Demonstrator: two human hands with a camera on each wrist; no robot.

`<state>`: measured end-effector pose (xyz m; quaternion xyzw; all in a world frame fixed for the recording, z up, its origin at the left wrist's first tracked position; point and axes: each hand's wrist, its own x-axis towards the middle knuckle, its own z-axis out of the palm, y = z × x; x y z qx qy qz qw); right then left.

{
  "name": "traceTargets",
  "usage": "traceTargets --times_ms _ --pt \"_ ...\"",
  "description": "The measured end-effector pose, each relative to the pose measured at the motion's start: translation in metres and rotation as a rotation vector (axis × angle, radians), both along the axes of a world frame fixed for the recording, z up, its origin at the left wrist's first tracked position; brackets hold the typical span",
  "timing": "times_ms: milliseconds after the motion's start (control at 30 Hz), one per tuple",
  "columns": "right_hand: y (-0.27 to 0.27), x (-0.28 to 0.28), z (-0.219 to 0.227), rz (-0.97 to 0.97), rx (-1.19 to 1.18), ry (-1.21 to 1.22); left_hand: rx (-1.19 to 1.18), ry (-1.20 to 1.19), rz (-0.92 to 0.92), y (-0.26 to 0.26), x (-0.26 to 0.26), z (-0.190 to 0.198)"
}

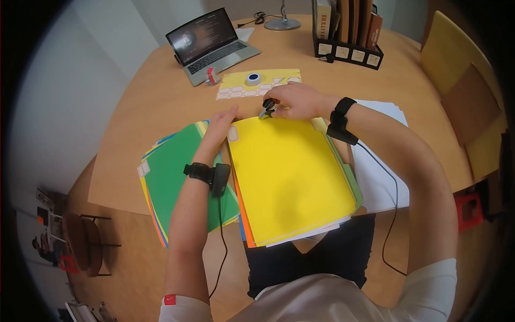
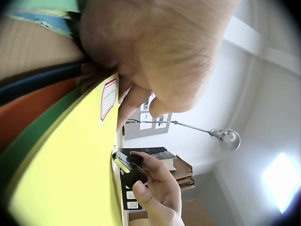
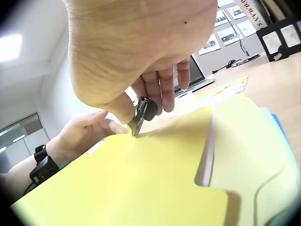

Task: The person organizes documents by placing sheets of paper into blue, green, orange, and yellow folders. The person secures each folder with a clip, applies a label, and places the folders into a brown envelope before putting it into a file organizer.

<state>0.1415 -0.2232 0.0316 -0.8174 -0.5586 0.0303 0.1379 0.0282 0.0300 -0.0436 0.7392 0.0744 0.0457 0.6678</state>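
Observation:
A yellow file folder (image 1: 292,180) tops a stack of colored folders, its lower end reaching over the table edge above the lap. My right hand (image 1: 298,101) grips a small silver hand punch with black handles (image 1: 266,109). The punch head sits at the folder's far edge, as the right wrist view shows. At the upper left corner, beside a white label (image 1: 232,133), my left hand (image 1: 218,129) lies along the stack with its fingers reaching past the far edge. Part of that hand is hidden behind the folder in the right wrist view.
A second stack with a green folder (image 1: 179,169) on top lies left. White paper sheets (image 1: 378,182) are at the right. Farther back are a yellow label sheet (image 1: 230,81), a round white object (image 1: 254,79), a laptop (image 1: 217,53), and a black file rack (image 1: 348,52).

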Motion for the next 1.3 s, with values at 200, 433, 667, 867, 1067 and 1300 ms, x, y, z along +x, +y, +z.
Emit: traceTargets --times_ms 200,433,667,867,1067,1300 --pt "0.003 0.001 -0.004 0.021 -0.011 -0.107 0.031 -0.003 -0.026 0.001 -0.002 0.001" --pt "-0.023 0.044 -0.018 -0.35 0.161 -0.005 0.035 -0.007 0.006 0.001 -0.002 0.001" --pt "-0.047 0.072 -0.024 -0.507 0.021 -0.03 0.049 -0.01 -0.002 -0.002 0.0 0.004" --pt "-0.032 0.072 -0.037 -0.458 0.156 -0.243 0.049 -0.028 0.01 -0.004 0.0 0.005" --pt "0.023 0.039 -0.009 -0.495 -0.032 -0.167 0.035 -0.017 0.003 -0.003 -0.001 0.004" --pt "0.049 0.05 -0.036 -0.506 -0.27 -0.228 0.022 -0.044 0.006 -0.003 -0.004 0.005"
